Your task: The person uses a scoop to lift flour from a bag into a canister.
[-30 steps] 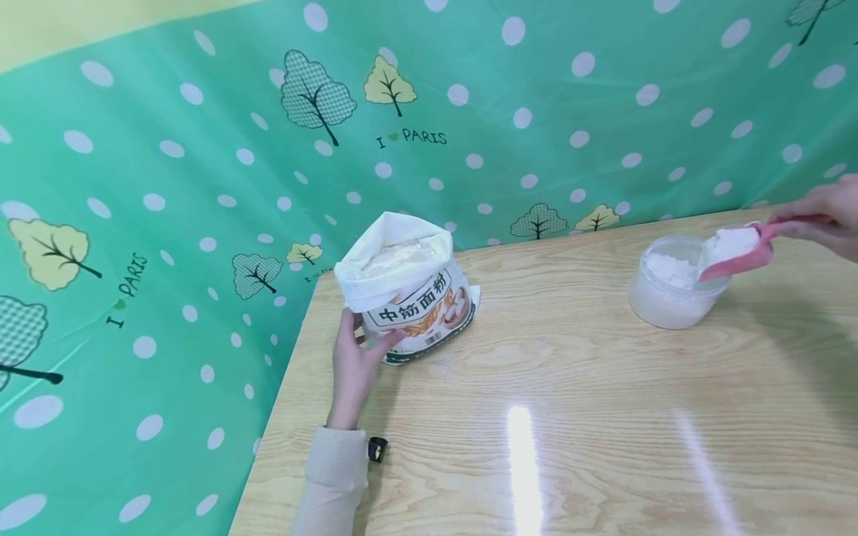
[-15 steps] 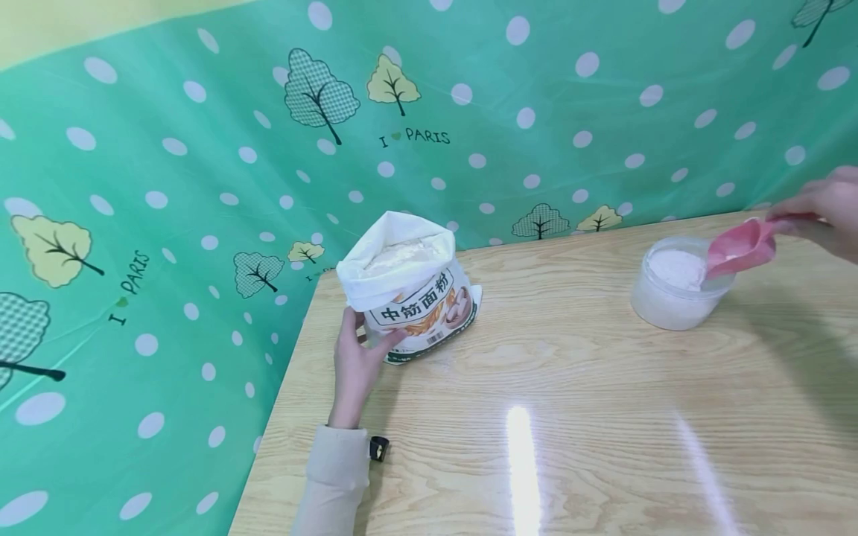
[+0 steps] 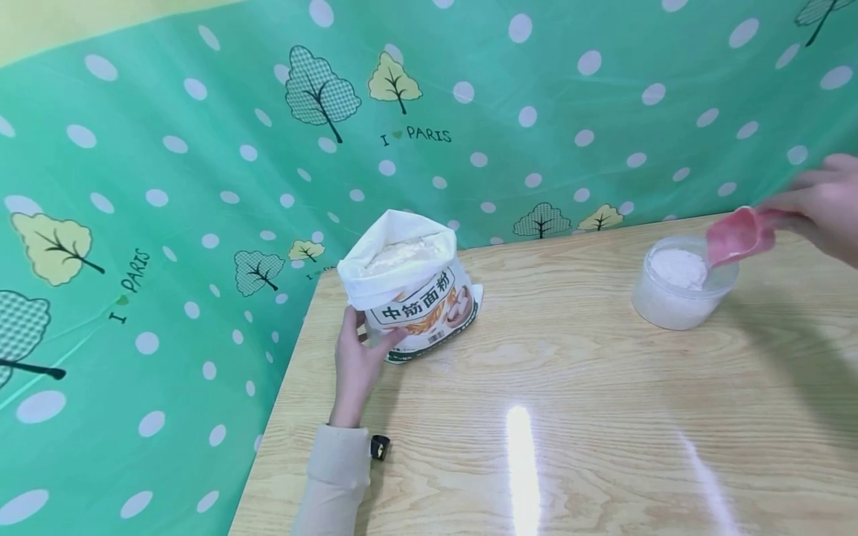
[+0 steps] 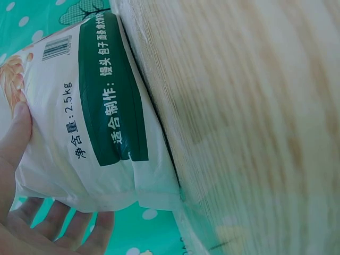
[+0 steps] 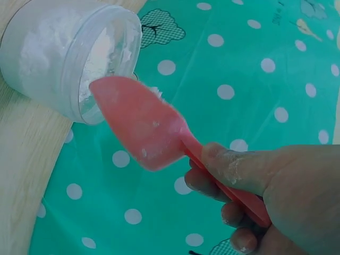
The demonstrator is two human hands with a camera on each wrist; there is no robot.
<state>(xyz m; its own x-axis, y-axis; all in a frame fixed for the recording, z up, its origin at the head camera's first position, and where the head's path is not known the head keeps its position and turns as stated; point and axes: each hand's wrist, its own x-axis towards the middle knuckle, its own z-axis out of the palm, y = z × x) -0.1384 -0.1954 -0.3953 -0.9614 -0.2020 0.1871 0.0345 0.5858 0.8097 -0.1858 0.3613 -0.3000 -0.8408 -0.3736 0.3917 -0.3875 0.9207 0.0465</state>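
At the right, my right hand (image 3: pixel 821 205) grips the handle of a pink scoop (image 3: pixel 740 237), tilted over the rim of a clear plastic jar (image 3: pixel 677 305). White flour (image 3: pixel 678 268) fills much of that jar. In the right wrist view, the scoop (image 5: pixel 141 122) shows its underside, and white powder dusts my thumb (image 5: pixel 234 164). My left hand (image 3: pixel 358 365) holds the lower left side of a white flour bag (image 3: pixel 422 305), thumb on the front and fingers around the side. The bag stands with its top folded open and flour showing inside. Printed text and a barcode (image 4: pixel 56 48) mark it.
Both containers stand on a light wooden table (image 3: pixel 550 357). Behind and to the left hangs a green dotted cloth (image 3: pixel 221 149) with trees on it. A small black object (image 3: pixel 380 447) is beside my left cuff.
The scoop, heaped with flour a second ago, has tipped and let its flour fall into the jar. My right hand has risen slightly. The left hand and bag stay put.
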